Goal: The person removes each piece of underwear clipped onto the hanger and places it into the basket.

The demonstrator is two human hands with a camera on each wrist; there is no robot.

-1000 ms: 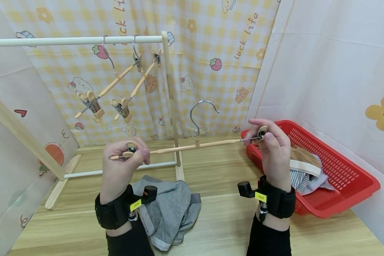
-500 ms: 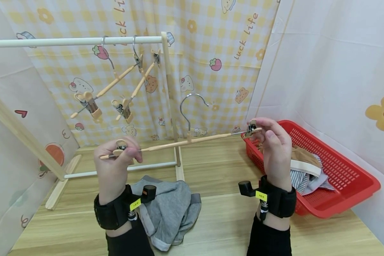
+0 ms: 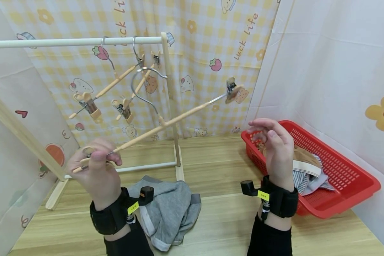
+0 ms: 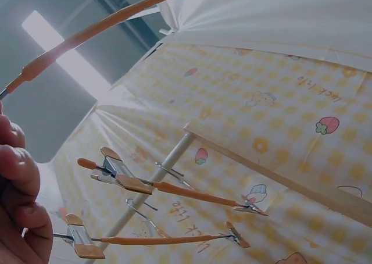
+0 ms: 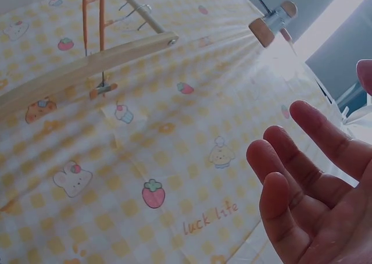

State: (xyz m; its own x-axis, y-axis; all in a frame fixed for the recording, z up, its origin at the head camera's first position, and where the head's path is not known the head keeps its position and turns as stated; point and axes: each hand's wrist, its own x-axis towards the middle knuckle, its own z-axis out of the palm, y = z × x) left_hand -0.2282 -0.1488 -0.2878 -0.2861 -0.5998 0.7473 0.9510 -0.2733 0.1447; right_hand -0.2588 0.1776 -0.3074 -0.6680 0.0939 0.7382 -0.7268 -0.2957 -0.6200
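Note:
My left hand (image 3: 94, 167) pinches the near clip end of a wooden clip hanger (image 3: 166, 122), which tilts up to the right. Its metal hook (image 3: 140, 83) sits near the white rail (image 3: 73, 41) beside two hangers (image 3: 115, 81) hung there. The far clip (image 3: 233, 89) is free in the air, also seen as a wooden clip (image 5: 270, 22) in the right wrist view. My right hand (image 3: 272, 142) hovers over the red basket (image 3: 348, 185) with relaxed fingers (image 5: 296, 177), holding nothing. The hanging hangers (image 4: 168, 188) show in the left wrist view.
A grey garment (image 3: 171, 209) lies on the wooden floor between my wrists. The red basket holds folded clothes (image 3: 307, 167). The rack's upright post (image 3: 169, 99) stands mid-view, with checked curtain behind and white cloth walls at both sides.
My right hand let go of the hanger's right clip. The left hand swung the hanger up and left, raising the hook toward the rail.

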